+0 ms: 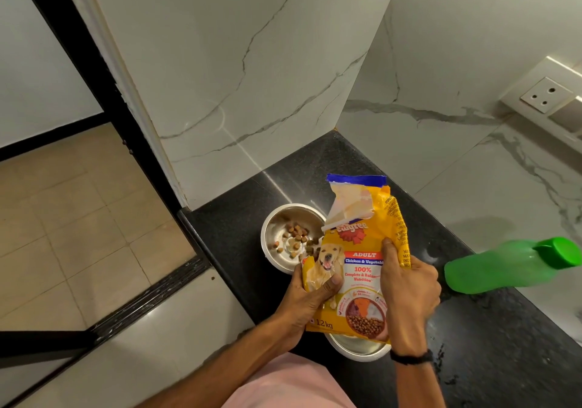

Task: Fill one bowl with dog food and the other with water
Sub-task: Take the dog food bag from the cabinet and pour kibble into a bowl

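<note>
As it is held upright over the black tabletop [488, 360], the yellow dog food bag [362, 256] is gripped on both sides. The left hand [310, 294] clasps its lower left corner, thumb pressed over the printed dog. The right hand [409, 284] curls round its right edge, fingers creasing the foil. The bag's torn top gapes open, pointing away from the person. Just left of the bag, partly behind its left edge, sits a steel bowl [267, 234] holding a scatter of brown kibble [296, 234]. Below the bag's bottom edge a second steel bowl [356, 349] shows only its near rim, and its contents are hidden. Right of the bag, apart from it, is a capped green bottle [497, 270]; I cannot tell whether it stands or lies.
</note>
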